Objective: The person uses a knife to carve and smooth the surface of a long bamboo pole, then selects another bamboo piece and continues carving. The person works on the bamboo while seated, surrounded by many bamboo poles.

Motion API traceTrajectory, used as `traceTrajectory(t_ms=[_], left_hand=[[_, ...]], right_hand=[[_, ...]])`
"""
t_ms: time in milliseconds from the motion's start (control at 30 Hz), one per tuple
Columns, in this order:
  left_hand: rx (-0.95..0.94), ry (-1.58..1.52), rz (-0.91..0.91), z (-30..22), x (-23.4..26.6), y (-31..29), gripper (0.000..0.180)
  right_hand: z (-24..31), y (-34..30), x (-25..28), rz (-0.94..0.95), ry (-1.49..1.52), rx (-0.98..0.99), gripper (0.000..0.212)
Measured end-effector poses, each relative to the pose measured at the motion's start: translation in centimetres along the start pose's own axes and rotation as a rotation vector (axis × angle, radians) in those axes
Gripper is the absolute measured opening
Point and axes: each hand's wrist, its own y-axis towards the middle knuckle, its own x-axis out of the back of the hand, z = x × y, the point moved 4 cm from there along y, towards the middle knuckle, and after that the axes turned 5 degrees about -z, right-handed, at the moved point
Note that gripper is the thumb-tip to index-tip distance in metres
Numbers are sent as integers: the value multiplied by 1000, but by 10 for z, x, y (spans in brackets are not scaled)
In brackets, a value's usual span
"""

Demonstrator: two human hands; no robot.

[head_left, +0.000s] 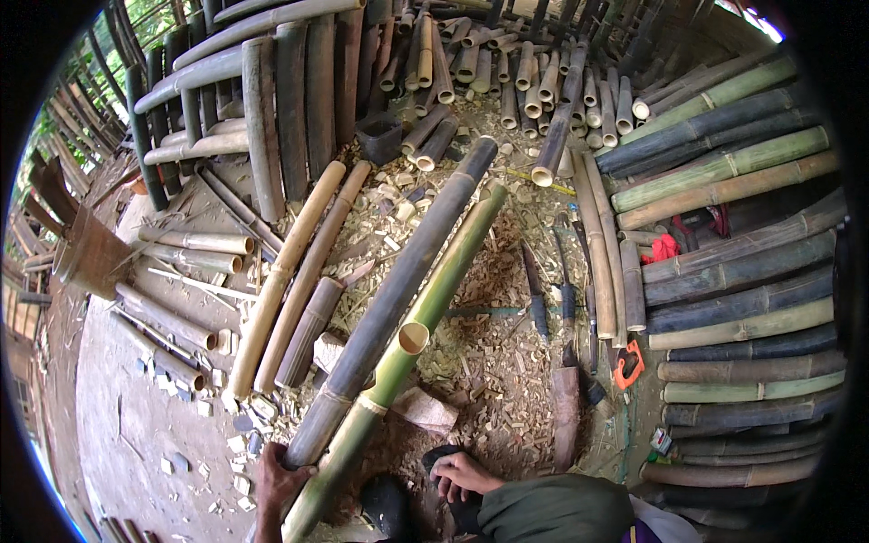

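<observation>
A left hand (276, 487) grips the lower end of a long, dark grey-brown bamboo pole (403, 279) that slants up the middle of a chip-strewn workshop floor, as I follow from afar through the head camera. Just beside it, to its right, lies a bright green bamboo length (348, 443) with a round, pale, open mouth; from here I cannot tell whether the green stretch beyond belongs to the same piece. The right hand (460, 475) rests with fingers loosely curled, and I see nothing in its grasp.

I judge the bamboo work to be partway through. Short, pale-ended bamboo tubes (534, 81) stand cut and heaped at the back, and pale wood chips (484, 380) litter the ground. The dark pole shows no opening along its visible length, so its shaping, I reckon, is left to do, while stacked bamboo poles (742, 371) in black, tan and green lie at the right. A dark-bladed knife with a black-wrapped handle (538, 312) lies on the chips, untouched.
</observation>
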Motion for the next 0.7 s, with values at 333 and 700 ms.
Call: traceTrajectory(t_ms=[333,700], left_hand=[[34,149,56,6,0,4,104],[-128,-2,193,-9,-14,25,96]], right_hand=[[140,25,67,-491,-47,709,16],[198,132,96,-408,445,439,55]])
